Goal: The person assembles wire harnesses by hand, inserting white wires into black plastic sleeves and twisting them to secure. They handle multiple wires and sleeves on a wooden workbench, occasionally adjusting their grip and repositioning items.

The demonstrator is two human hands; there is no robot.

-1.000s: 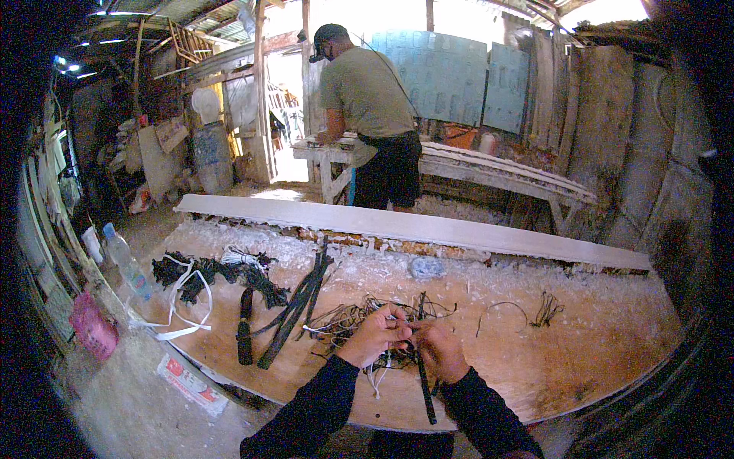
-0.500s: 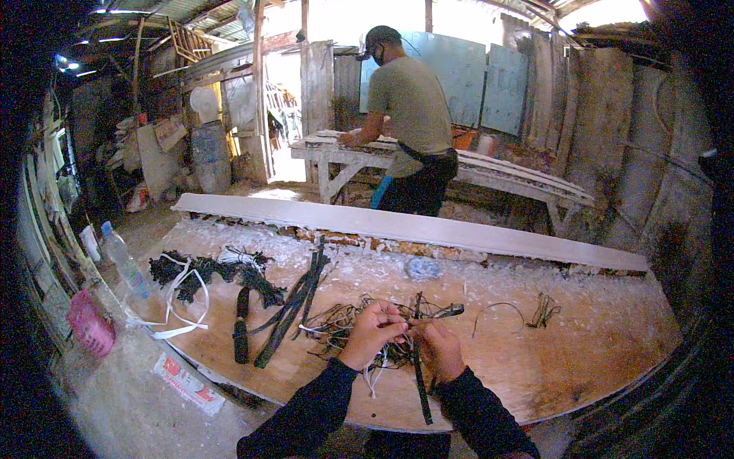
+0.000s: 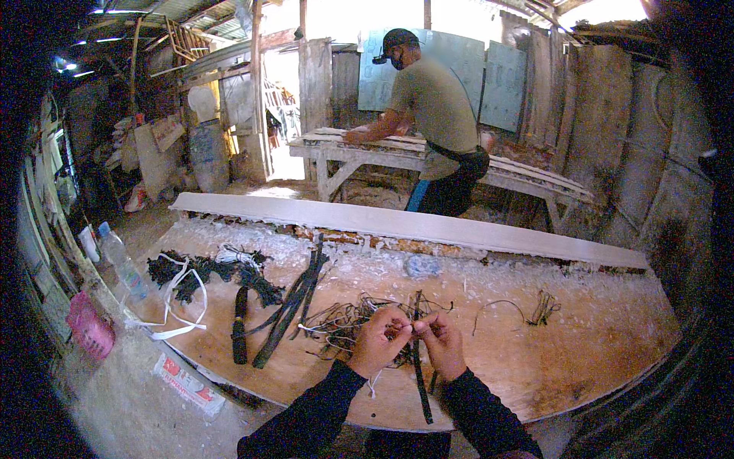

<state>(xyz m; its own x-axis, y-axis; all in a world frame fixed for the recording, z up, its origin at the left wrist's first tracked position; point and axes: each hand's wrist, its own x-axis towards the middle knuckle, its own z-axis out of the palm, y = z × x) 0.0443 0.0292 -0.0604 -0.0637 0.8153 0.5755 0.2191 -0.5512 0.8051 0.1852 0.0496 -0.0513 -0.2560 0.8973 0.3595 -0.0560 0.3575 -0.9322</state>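
Observation:
My left hand [image 3: 381,336] and my right hand [image 3: 442,346] meet above the plywood table, fingertips pinched close together. Whatever thin piece lies between them is too small to name. Beneath them runs a long flat black strip [image 3: 423,394], lying lengthwise on the wood. A tangle of thin dark and pale cords [image 3: 336,325] spreads under and beside my left hand. Farther left lie several long black strips [image 3: 289,325] and a slim dark rod-like object [image 3: 240,329], perhaps a sheathed knife. A small bundle of thin dark strands [image 3: 544,310] rests to the right.
Black stringy bundles [image 3: 180,277] and a white strap [image 3: 202,302] lie at the table's left. A long pale board [image 3: 397,223] edges the far side, near a bluish-white lump [image 3: 423,266]. Beyond, a person [image 3: 440,115] leans over another bench [image 3: 359,157]. A plastic bottle [image 3: 115,252] stands left.
A dark piece that stuck out past my right hand is no longer visible there. My hands have shifted slightly, fingertips still together. The person behind has moved right and leans farther over the bench.

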